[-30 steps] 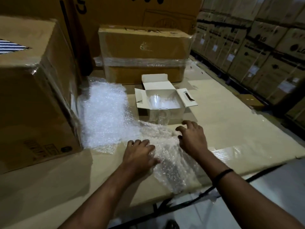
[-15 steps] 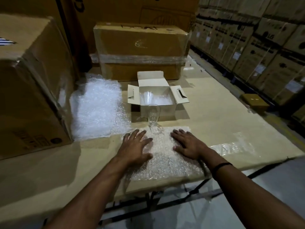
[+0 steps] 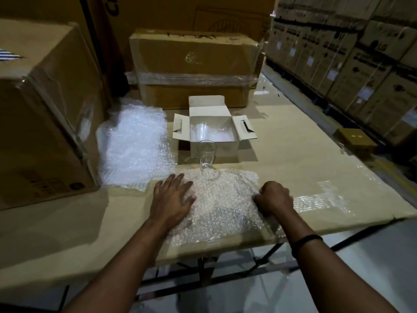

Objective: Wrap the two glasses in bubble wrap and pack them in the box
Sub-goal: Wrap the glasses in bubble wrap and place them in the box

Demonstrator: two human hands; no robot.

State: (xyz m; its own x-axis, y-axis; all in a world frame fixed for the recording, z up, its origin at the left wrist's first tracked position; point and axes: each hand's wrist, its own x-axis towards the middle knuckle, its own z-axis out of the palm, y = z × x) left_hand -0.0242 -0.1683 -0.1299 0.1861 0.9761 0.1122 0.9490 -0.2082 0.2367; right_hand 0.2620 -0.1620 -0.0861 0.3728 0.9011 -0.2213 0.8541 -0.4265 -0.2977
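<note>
**Sheet pinned flat, glass waiting at its far edge**

In front of the small white cardboard box (image 3: 225,149), whose flaps are open, a sheet of clear bubble wrap (image 3: 223,199) lies spread on the tan bench (image 3: 293,159). The left hand (image 3: 173,197) presses it with a flat, open grip, probably to stop it sliding. The right hand (image 3: 274,196) has its grip curled onto the sheet's right edge, seemingly tugging it smooth.

A tall clear glass (image 3: 207,153) stands upright between box and sheet, handy for rolling. A second clear glass (image 3: 200,129) shows faintly inside the box.

The sheet's near edge lies close to the bench rim. Bare bench stretches right of the box. To its left, a loose heap of bubble wrap (image 3: 135,143) and a big brown carton (image 3: 45,120) hem things in.
</note>
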